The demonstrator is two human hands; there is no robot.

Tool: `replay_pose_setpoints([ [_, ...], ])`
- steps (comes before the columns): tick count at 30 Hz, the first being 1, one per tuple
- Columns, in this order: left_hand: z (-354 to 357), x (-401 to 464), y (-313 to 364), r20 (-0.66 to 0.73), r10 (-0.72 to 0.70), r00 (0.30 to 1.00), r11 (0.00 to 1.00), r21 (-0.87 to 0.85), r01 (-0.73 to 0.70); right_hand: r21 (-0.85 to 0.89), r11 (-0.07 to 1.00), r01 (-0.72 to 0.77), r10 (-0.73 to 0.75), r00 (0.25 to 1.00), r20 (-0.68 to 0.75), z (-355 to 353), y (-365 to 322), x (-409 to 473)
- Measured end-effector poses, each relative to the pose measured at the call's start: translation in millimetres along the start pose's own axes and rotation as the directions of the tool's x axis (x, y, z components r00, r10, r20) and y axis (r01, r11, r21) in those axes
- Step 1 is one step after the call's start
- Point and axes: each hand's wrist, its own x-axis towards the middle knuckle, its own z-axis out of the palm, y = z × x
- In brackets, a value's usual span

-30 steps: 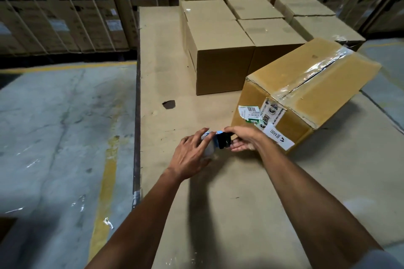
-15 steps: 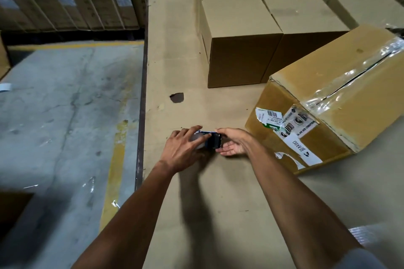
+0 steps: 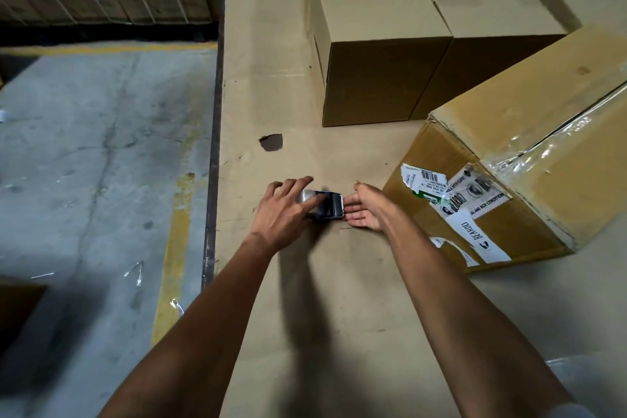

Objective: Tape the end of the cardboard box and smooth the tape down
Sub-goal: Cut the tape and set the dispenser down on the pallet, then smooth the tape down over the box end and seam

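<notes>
Both hands are out over the cardboard-covered table (image 3: 339, 332). Left hand (image 3: 281, 210) is wrapped over the top of the tape dispenser (image 3: 324, 205), gripping the roll. Right hand (image 3: 368, 209) sits loose at the toothed cutter end, fingers uncurled, touching or nearly touching it, can't really tell. Just right of that hand is the cardboard box (image 3: 522, 159), tilted, stickers on its near end, clear tape along the top seam. Beyond the hands, plain stacked boxes (image 3: 390, 44).
</notes>
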Motion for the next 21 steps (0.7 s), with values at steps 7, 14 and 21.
replay_pose_setpoints([
  [7, -6, 6, -1, 0.029, -0.018, 0.999, 0.998, 0.065, 0.017, 0.086, 0.996, 0.023, -0.024, 1.0, 0.015, 6, -4, -5],
  [14, -16, 4, -14, 0.032, -0.031, 0.999, 0.994, 0.11, 0.027, 0.118, 0.993, 0.027, -0.042, 0.991, 0.128, 10, -9, -9],
  [21, -31, -11, -2, -0.022, -0.031, 0.999, 0.993, 0.117, 0.033, -0.174, 0.943, 0.283, -0.299, 0.951, -0.075, 16, -12, -31],
])
